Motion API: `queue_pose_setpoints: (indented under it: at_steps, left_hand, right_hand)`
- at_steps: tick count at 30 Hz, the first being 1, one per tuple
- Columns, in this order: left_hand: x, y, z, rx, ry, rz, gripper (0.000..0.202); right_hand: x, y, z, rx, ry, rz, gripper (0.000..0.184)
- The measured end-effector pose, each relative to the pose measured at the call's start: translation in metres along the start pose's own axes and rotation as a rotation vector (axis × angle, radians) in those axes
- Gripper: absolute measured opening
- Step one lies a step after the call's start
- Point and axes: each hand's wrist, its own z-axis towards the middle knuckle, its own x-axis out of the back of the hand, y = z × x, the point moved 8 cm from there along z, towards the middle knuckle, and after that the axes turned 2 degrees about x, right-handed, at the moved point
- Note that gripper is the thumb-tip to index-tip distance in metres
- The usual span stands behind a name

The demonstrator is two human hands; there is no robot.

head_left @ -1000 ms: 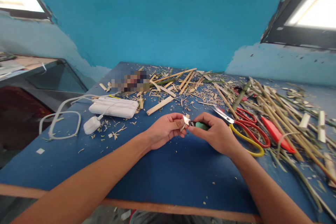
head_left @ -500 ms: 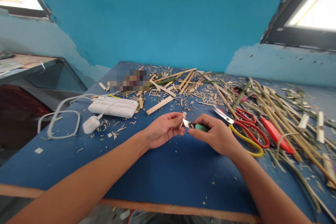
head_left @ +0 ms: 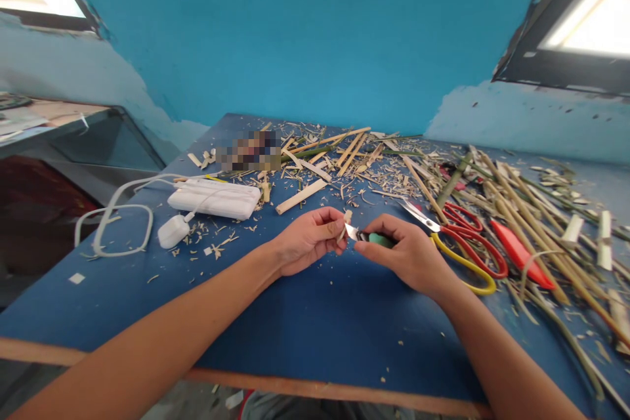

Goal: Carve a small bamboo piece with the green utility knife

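Note:
My left hand (head_left: 309, 241) is closed, pinching a small pale sliver of bamboo (head_left: 344, 222) between thumb and fingers. Just to its right, my right hand (head_left: 410, 253) grips a small knife (head_left: 367, 236) with a green handle. The short metal blade points left and rests against the sliver. Both hands hover just above the blue table (head_left: 315, 335), near its middle.
Red and yellow scissors (head_left: 455, 236) and a red-handled tool (head_left: 519, 251) lie right of my right hand. Bamboo strips and shavings (head_left: 516, 210) cover the back and right. A white power strip (head_left: 214, 200) with a cable (head_left: 113, 226) lies at left. The table's wooden front edge (head_left: 315, 390) is close.
The left hand has turned the sliver slightly upright and the blade has shifted a little against it. Both hands stay in the same place.

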Motion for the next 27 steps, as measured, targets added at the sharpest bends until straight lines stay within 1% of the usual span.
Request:
queue_pose_setpoints:
  at_steps: [5, 12, 19, 22, 27]
  left_hand:
    - [-0.001, 0.005, 0.0, -0.051, -0.019, 0.057, 0.019]
    - [-0.002, 0.009, -0.001, -0.081, -0.018, 0.128, 0.021]
    - [-0.003, 0.014, -0.001, -0.175, 0.021, 0.124, 0.025]
    - [-0.002, 0.013, 0.0, -0.177, 0.039, 0.132, 0.026]
    - [0.001, 0.014, 0.0, -0.206, 0.081, 0.207, 0.026]
  right_hand:
    - [0.0, 0.0, -0.001, 0.0, 0.015, 0.004, 0.028]
    - [0.0, 0.0, -0.003, -0.008, 0.033, -0.014, 0.028]
    - [0.0, -0.001, -0.002, -0.02, 0.04, -0.026, 0.03]
    - [-0.001, -0.002, -0.002, -0.013, 0.044, -0.027, 0.028]
    - [0.0, -0.002, -0.002, -0.014, 0.059, -0.022, 0.03]
